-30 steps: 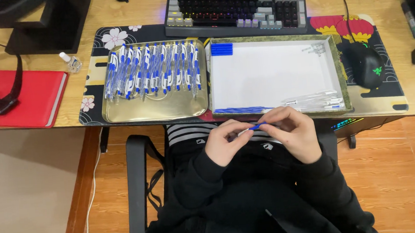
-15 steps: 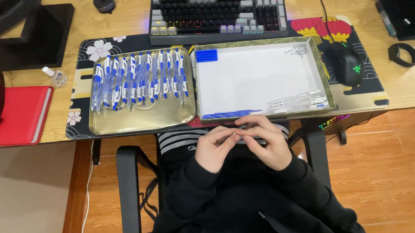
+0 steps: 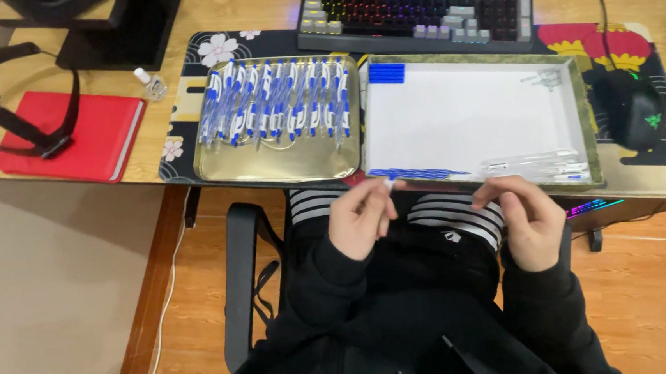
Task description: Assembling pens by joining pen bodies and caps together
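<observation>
Left hand (image 3: 360, 220) pinches a small white pen part (image 3: 389, 184) at its fingertips, just below the near edge of the white-lined tray (image 3: 588, 126). Right hand (image 3: 529, 218) sits apart, fingers curled, can't tell if anything's inside. Blue refills (image 3: 418, 174) lie along that tray's near edge, clear barrels (image 3: 539, 166) to their right. Gold tray (image 3: 277, 166) alongside holds a row of blue-white pens (image 3: 276, 101)
</observation>
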